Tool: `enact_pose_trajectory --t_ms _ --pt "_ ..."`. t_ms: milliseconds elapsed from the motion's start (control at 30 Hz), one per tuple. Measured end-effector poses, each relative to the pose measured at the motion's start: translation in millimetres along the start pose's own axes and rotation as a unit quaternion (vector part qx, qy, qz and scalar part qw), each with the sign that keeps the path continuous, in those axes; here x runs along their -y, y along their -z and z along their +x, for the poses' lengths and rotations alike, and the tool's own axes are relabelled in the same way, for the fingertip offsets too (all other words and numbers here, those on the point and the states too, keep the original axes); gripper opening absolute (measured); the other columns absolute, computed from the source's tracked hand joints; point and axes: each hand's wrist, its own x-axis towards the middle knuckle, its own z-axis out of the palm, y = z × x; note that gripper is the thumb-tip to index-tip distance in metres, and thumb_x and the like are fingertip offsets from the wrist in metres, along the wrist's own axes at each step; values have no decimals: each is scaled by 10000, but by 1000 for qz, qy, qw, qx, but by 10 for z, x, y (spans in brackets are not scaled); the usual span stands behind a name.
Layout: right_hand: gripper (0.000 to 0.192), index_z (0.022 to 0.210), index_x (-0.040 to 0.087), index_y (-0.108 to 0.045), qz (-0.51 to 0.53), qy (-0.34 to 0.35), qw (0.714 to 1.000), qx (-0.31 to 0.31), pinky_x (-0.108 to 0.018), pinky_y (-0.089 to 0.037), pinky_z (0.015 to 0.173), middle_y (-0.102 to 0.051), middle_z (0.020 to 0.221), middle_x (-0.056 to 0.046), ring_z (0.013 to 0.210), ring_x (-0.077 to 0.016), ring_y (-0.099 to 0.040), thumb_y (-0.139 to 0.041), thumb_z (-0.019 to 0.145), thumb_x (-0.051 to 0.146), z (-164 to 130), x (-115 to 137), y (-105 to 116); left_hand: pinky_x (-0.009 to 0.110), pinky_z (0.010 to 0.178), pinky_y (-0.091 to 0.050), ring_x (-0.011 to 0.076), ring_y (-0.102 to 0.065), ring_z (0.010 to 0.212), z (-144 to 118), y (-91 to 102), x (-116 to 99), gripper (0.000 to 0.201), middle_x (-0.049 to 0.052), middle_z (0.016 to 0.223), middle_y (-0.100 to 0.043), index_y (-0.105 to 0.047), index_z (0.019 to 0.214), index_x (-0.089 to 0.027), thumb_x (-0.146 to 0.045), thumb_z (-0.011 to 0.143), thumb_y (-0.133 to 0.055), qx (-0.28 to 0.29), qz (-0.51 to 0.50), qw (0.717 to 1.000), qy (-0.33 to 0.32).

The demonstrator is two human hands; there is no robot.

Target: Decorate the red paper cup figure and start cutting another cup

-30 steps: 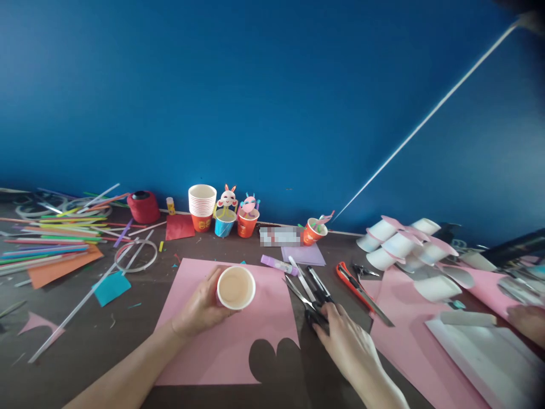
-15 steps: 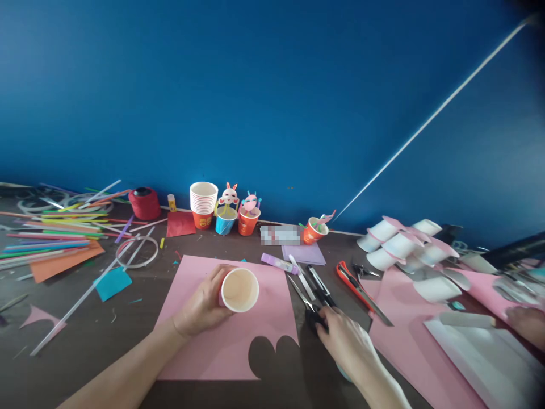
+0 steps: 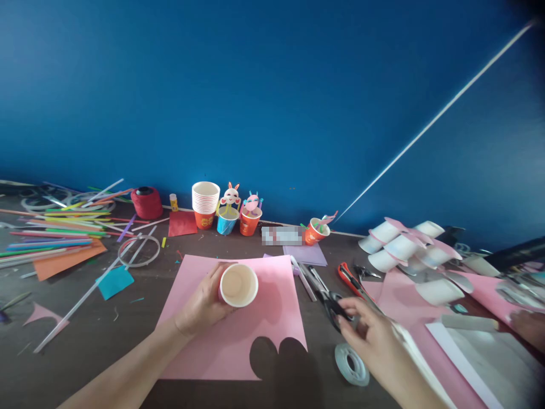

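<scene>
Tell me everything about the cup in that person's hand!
The paper cup is small and round, with a white rolled rim and a pale, bare inside; nothing shows in it. A bit of red shows on its outer wall. It stands upright, mouth up, on the pink paper sheet. The left hand wraps its left side, fingers on the wall.
</scene>
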Motion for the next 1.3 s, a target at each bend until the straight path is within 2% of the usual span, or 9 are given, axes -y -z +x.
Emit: enact_pose_trajectory --t_ms 67,133,200,300,400,567,867,1033,1300 --pt "244 861 206 -574 67 -42 997 -18 -256 -442 518 -643 717 -56 542 -164 -570 -524 676 357 -49 98 101 352 807 -441 246 -553 933 -1 -7 47 514 76 1008 -600 -534 1059 -207 -207 580 -721 -41 -85 993 66" --pt "311 931 190 -558 187 -54 981 1 -263 -468 574 -644 781 -82 636 -185 -597 -534 682 375 -129 236 103 318 772 -459 226 -582 877 14 -5 84 442 67 940 -638 -575 1003 -185 -212 588 -726 -90 -209 963 142" --pt "346 957 174 -562 297 -46 951 72 -265 -474 614 -643 817 -88 703 -196 -603 -559 682 383 -218 408 -15 292 752 -474 203 -604 843 47 18 94 352 60 901 -657 -595 971 -173 -238 640 -695 -148 -356 901 201" --pt "285 774 142 -611 371 -53 895 241 -230 -424 499 -609 655 -47 583 -157 -554 -642 642 393 -313 666 -344 309 757 -498 201 -630 829 112 98 64 304 69 862 -670 -591 990 -157 -295 721 -615 -200 -526 789 247" --pt "358 774 128 -589 460 -93 831 298 -194 -377 423 -581 599 -29 512 -114 -502 -646 651 460 -326 833 -658 356 771 -511 238 -637 862 155 189 30 355 103 873 -674 -566 1064 -134 -337 774 -534 -162 -598 741 260" --pt "408 770 115 -548 506 -75 776 369 -167 -312 362 -594 583 -22 371 -47 -408 -630 670 501 -242 948 -908 325 752 -521 254 -627 917 169 247 60 422 119 895 -678 -510 1145 -128 -359 791 -513 -147 -616 729 262" --pt "396 774 102 -526 523 -70 762 376 -151 -282 343 -600 571 -12 330 -23 -389 -619 682 476 -162 1050 -1026 286 694 -538 243 -643 871 204 249 76 410 120 855 -683 -526 1092 -89 -350 778 -537 -169 -616 711 293" --pt "384 752 100 -543 500 -68 771 388 -155 -282 341 -597 569 -8 325 -20 -381 -610 681 472 -124 1035 -1012 322 713 -538 238 -650 838 205 240 89 389 99 834 -679 -528 1088 -112 -344 776 -535 -177 -605 722 287" --pt "311 740 119 -585 412 -18 832 371 -154 -306 360 -595 579 -1 355 -29 -395 -550 736 428 -35 1009 -1011 293 645 -542 202 -650 774 210 255 120 338 46 850 -645 -548 1023 -160 -364 755 -569 -201 -593 726 284"
